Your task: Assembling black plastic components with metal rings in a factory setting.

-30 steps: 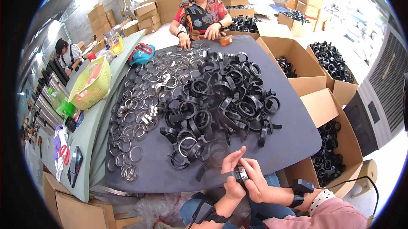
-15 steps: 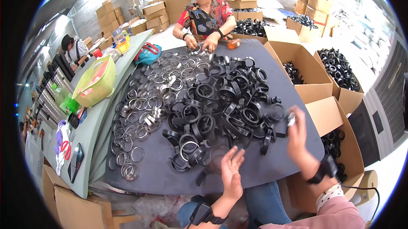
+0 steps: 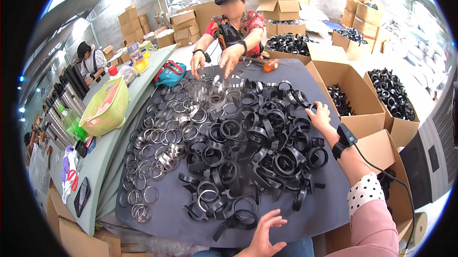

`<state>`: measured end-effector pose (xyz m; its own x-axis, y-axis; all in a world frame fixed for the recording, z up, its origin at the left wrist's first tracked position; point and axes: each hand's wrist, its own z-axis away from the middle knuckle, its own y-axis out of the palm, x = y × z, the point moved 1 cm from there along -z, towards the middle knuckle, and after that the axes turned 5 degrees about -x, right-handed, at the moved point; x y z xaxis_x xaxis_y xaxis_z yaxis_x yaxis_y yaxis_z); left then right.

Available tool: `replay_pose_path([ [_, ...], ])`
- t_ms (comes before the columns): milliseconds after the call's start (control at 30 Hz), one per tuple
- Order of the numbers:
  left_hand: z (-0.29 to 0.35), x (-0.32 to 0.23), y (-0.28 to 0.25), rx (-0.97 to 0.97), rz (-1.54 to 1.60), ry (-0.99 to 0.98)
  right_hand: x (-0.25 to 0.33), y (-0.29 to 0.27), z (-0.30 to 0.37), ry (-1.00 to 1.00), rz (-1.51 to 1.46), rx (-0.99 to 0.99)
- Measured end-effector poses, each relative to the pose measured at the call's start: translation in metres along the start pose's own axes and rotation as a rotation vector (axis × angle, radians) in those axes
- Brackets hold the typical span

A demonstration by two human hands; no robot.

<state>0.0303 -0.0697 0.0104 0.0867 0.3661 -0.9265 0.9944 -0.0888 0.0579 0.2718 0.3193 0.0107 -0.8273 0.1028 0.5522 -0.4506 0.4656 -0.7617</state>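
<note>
A large heap of black plastic rings with tabs (image 3: 229, 130) covers the middle and right of the dark table. Thin metal rings (image 3: 167, 135) lie loose to its left. At the heap's right edge, my right hand (image 3: 320, 116) reaches out with its fingers closed on the tab of a black ring (image 3: 300, 98); the fingertips partly hide the grip. My left hand (image 3: 265, 238) is open and empty at the near edge, thumb apart from the fingers, just below a black ring (image 3: 244, 219). The near edge of the table is partly behind it.
Across the table a co-worker's hands (image 3: 231, 59) reach over metal rings. Open cardboard boxes (image 3: 353, 95) with black parts stand along the right. On the left, a green side table (image 3: 107, 166) holds a yellow-green basket (image 3: 102, 109), scissors (image 3: 72, 179) and a phone (image 3: 82, 196).
My right hand has moved away from me and slightly left, to the heap's edge. My left hand sits lower and nearer. The co-worker's hands have lifted and spread over the metal rings.
</note>
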Motion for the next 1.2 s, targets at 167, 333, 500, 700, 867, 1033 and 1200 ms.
replay_pose_path([
  [167,-0.001,-0.001,-0.002,-0.010,-0.015,-0.020,0.027,0.033,-0.033,0.050,0.023,0.082],
  [333,-0.009,0.002,0.001,0.018,-0.014,-0.060,0.028,0.060,-0.080,-0.207,-0.270,0.129],
  [500,-0.008,0.001,0.001,-0.004,0.032,-0.064,0.051,0.019,-0.054,-0.460,-0.187,0.346],
  [700,-0.007,0.004,-0.008,0.028,-0.085,0.047,0.027,0.013,-0.007,-0.412,0.020,0.616],
  [867,-0.014,0.005,-0.002,0.001,-0.107,0.068,-0.008,0.000,-0.012,-0.322,0.118,0.473],
  [1033,-0.007,-0.006,-0.013,-0.068,-0.086,0.088,0.011,-0.006,0.013,-0.370,0.033,0.383],
  [1200,-0.003,-0.022,-0.026,-0.105,-0.049,0.157,0.051,-0.055,0.033,-0.441,-0.171,0.001],
])
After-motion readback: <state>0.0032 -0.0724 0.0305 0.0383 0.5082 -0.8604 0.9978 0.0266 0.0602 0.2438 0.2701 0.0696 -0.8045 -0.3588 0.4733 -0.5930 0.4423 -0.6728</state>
